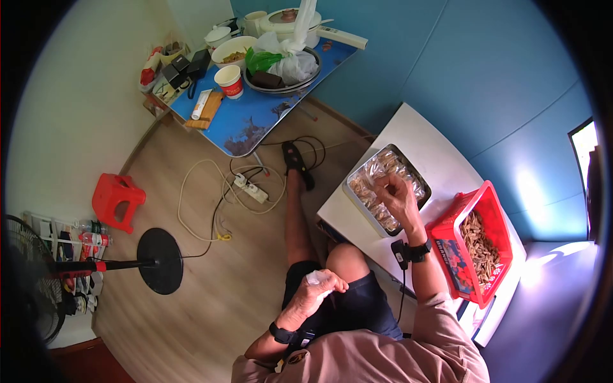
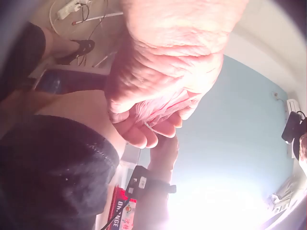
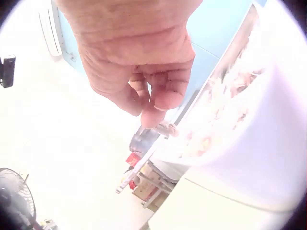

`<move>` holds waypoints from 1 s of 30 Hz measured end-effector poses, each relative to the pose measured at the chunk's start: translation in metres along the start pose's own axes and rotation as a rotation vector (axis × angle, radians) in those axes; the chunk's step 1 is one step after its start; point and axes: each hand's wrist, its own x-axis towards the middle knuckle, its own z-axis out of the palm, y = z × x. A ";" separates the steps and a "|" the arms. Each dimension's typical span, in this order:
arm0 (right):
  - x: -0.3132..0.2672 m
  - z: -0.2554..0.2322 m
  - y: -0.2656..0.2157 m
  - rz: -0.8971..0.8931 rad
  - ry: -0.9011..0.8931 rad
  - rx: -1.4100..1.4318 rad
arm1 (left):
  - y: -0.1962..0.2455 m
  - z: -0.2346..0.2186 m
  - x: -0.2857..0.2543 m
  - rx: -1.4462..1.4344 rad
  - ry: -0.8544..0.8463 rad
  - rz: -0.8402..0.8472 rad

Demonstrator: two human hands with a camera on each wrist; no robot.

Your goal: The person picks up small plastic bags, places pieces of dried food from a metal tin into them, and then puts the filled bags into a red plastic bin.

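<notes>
In the head view the left hand (image 1: 314,295) is over the lap with fingers curled round thin crumpled plastic (image 1: 317,278); its palm side and the plastic (image 2: 160,108) show in the left wrist view. The right hand (image 1: 397,199) hangs over a metal tin (image 1: 426,189) of plastic-wrapped brown pieces (image 1: 387,164). Up close in the right wrist view, the thumb and fingers of the right hand (image 3: 144,86) pinch a small pale-brown piece (image 3: 165,128), partly hidden by the fingertips. Glare hides its detail.
Right of the tin, a red basket (image 1: 499,223) of brown strips stands on the white table (image 1: 408,131). A blue table (image 1: 233,124) bears a cup, bowls and bags. On the floor are a power strip (image 1: 250,188) with cables, a red stool (image 1: 118,201) and a fan base (image 1: 159,262).
</notes>
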 end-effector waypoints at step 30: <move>-0.228 0.063 -0.030 0.193 -0.198 0.711 | -0.028 0.054 -0.070 0.254 0.155 0.277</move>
